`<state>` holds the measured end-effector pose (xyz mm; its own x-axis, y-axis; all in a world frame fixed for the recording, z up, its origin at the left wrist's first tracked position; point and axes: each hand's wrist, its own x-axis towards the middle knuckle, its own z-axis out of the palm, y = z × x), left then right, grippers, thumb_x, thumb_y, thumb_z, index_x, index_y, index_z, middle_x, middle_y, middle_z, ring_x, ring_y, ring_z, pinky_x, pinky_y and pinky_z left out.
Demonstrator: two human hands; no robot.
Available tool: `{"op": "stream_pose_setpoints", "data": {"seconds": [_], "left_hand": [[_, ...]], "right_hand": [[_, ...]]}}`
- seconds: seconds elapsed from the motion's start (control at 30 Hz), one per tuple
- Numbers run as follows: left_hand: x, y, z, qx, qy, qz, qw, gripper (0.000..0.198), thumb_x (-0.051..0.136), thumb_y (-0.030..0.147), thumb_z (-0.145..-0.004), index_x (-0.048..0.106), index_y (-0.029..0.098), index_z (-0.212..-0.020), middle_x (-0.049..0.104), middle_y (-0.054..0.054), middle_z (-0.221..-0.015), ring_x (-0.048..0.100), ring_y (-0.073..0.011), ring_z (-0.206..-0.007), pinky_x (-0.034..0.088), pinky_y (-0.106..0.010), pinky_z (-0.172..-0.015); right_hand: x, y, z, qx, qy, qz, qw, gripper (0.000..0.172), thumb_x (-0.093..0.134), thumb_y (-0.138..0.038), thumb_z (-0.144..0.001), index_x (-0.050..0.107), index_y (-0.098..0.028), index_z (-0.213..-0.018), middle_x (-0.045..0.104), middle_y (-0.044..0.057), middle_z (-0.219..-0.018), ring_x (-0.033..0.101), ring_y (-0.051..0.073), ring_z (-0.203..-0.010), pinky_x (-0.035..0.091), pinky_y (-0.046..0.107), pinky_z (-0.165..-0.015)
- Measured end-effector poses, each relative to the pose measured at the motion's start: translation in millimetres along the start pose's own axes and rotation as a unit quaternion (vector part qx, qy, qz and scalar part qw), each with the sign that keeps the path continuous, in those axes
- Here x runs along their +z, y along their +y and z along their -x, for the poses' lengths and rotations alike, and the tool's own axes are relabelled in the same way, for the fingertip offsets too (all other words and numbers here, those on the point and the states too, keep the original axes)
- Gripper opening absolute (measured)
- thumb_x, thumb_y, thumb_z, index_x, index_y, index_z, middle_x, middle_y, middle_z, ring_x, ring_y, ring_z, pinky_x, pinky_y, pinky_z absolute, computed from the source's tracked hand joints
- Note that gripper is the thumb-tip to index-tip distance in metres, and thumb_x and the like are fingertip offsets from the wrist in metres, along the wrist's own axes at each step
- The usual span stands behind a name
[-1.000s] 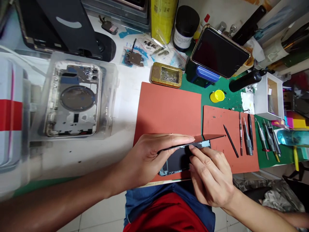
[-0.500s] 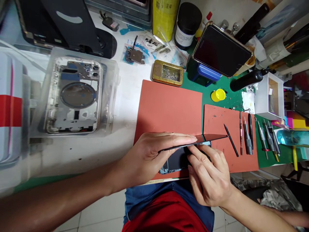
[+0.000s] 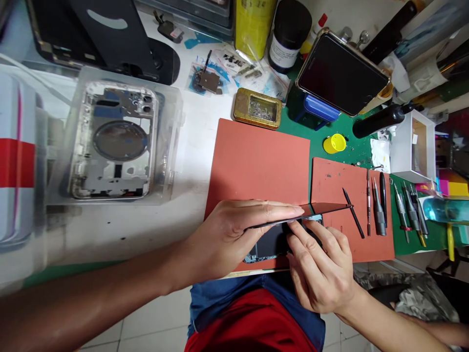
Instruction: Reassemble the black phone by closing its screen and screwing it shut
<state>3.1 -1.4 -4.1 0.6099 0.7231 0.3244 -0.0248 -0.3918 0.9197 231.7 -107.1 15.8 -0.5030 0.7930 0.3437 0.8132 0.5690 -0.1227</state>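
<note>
My left hand [image 3: 234,232] grips a thin dark phone screen panel [image 3: 330,209], held edge-on and tilted up over an opened phone body [image 3: 269,244] lying on the near edge of a red mat [image 3: 262,161]. My right hand [image 3: 320,266] rests on the phone body with its fingertips pressed together under the lifted panel. What those fingertips pinch, if anything, is hidden by the panel.
A clear plastic box [image 3: 168,146] with a bare phone frame [image 3: 115,142] stands at left. A smaller red mat [image 3: 330,183] at right carries a spudger [image 3: 352,219], tweezers and screwdrivers [image 3: 377,208]. Behind are a gold screw tin [image 3: 258,108], a yellow cap [image 3: 334,143], a propped dark phone [image 3: 340,73] and bottles.
Both hands stay almost still on the phone. The view has shifted slightly, and my right fingertips have crept a little further under the raised panel.
</note>
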Motion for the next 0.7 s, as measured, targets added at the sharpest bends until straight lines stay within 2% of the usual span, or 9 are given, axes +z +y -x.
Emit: {"op": "stream_pose_setpoints", "data": {"seconds": [0.3, 0.5, 0.7], "left_hand": [[1.6, -1.1, -1.0, 0.008, -0.005, 0.002, 1.0, 0.039, 0.061, -0.004, -0.106, 0.077, 0.009, -0.14, 0.084, -0.008, -0.141, 0.079, -0.0125, -0.131, 0.054, -0.015, -0.118], [1.0, -0.5, -0.6, 0.011, 0.0, 0.006, 1.0, 0.04, 0.062, -0.003, -0.107, 0.078, 0.014, -0.139, 0.084, -0.006, -0.141, 0.08, -0.0135, -0.131, 0.056, -0.019, -0.118], [1.0, -1.1, -1.1, 0.008, 0.004, 0.026, 1.0, 0.041, 0.062, -0.003, -0.106, 0.079, 0.016, -0.138, 0.084, -0.006, -0.141, 0.08, -0.0144, -0.131, 0.057, -0.019, -0.117]], "right_hand": [[-1.5, -2.1, 0.3, -0.03, -0.009, 0.034, 0.999, 0.028, 0.058, -0.017, -0.1, 0.078, -0.007, -0.116, 0.084, 0.021, -0.132, 0.073, 0.038, -0.119, 0.047, 0.047, -0.093], [-0.5, -0.5, -0.5, -0.02, -0.019, 0.029, 0.999, 0.026, 0.06, -0.017, -0.099, 0.077, -0.007, -0.116, 0.085, 0.02, -0.131, 0.072, 0.037, -0.12, 0.046, 0.048, -0.096], [-0.7, 1.6, 0.4, -0.014, -0.028, 0.006, 0.999, 0.03, 0.057, -0.015, -0.098, 0.076, -0.005, -0.119, 0.084, 0.022, -0.132, 0.071, 0.039, -0.12, 0.046, 0.05, -0.097]]}}
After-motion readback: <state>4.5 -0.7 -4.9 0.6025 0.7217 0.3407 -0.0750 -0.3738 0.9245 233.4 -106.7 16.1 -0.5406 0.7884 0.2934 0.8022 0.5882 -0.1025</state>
